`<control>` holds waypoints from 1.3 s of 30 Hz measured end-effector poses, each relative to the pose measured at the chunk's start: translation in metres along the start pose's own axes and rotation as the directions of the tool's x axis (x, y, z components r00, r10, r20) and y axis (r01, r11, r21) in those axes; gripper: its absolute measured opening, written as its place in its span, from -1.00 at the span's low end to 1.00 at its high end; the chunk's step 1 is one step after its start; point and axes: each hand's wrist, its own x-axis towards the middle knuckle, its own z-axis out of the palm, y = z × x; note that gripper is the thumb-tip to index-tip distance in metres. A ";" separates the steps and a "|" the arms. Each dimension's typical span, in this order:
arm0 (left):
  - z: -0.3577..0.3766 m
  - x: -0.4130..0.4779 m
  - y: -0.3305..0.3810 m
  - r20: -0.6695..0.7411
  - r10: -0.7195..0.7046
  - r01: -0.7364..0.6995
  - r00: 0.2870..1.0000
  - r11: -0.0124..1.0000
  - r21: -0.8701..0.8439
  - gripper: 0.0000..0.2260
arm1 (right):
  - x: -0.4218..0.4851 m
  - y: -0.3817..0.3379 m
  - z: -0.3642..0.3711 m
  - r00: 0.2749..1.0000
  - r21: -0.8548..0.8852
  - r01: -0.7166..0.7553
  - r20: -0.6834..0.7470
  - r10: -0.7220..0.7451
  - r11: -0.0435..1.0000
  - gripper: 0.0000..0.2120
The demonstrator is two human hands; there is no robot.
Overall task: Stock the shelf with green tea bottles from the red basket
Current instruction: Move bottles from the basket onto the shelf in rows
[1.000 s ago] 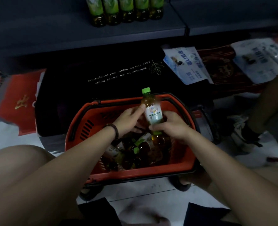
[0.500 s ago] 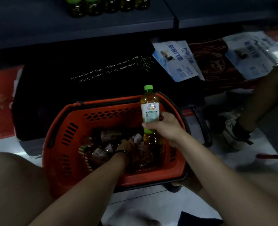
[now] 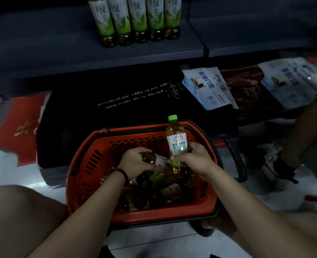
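Since half a second ago, the left hand [image 3: 135,162] has risen out of the pile in the basket and now grips a clear plastic tea bottle with a pale label [image 3: 154,160]. That bottle lies tilted on its side, its neck end under the curled fingers, just above the other bottles in the red plastic shopping basket with black handles [image 3: 90,164]. The right hand [image 3: 194,160] holds its upright green-capped bottle of amber tea with a white label [image 3: 176,140] much where it was, fingers wrapped round the lower label, over the basket's far right part. The two held bottles are almost touching. A dark beaded bracelet [image 3: 123,174] sits on the left wrist.

More bottles lie heaped and dim in the basket's bottom [image 3: 154,194]. Five green-labelled tea bottles [image 3: 135,21] stand upright in a row on the grey metal shelf [image 3: 42,45] beyond. Below the shelf lie a black doormat with pale lettering [image 3: 116,108], a red mat [image 3: 23,131] to the left, and blue-and-white packets [image 3: 208,88] to the right. Another person's shoe [image 3: 273,161] is at the right edge.
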 end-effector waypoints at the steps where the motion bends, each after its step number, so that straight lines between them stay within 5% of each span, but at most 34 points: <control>1: -0.008 -0.003 0.008 -0.042 0.035 -0.037 0.999 0.998 -0.053 -0.41 | -0.002 -0.004 0.000 1.000 0.004 0.016 0.000 -0.016 1.000 -0.49; 6: -0.045 -0.014 0.044 -0.205 0.147 -0.228 0.968 0.857 -0.462 -0.51 | -0.009 -0.023 -0.001 0.998 0.068 0.061 0.012 -0.062 0.996 -0.53; 11: -0.081 -0.033 0.090 -0.136 0.072 -0.151 0.988 0.619 -0.771 -0.57 | -0.018 -0.052 0.013 0.987 0.176 0.134 0.059 -0.147 0.975 -0.63; 15: -0.110 -0.049 0.125 -0.068 0.125 -0.134 0.990 0.647 -0.750 -0.49 | -0.024 -0.082 0.033 0.975 0.235 0.186 0.077 -0.209 0.954 -0.64; 22: -0.118 -0.048 0.135 -0.189 0.089 -0.197 0.978 0.695 -0.691 -0.48 | -0.018 -0.111 0.059 0.962 0.337 0.213 0.090 -0.256 0.917 -0.71; 28: -0.112 -0.031 0.132 -0.171 0.073 -0.173 0.982 0.707 -0.686 -0.32 | 0.007 -0.117 0.055 0.976 0.466 0.091 0.135 -0.172 0.880 -0.48; 32: -0.118 -0.027 0.119 -0.157 0.134 -0.205 0.978 0.724 -0.658 -0.28 | 0.014 -0.123 0.058 0.967 0.339 0.168 0.127 -0.222 0.926 -0.67; 35: -0.126 -0.027 0.114 -0.219 0.172 -0.274 0.960 0.724 -0.633 -0.55 | 0.014 -0.128 0.065 0.966 0.213 0.242 0.044 -0.256 0.947 -0.54; 39: -0.149 -0.032 0.114 -0.325 0.053 -0.266 0.944 0.707 -0.655 -0.41 | 0.007 -0.141 0.084 0.953 0.178 0.301 -0.015 -0.304 0.937 -0.49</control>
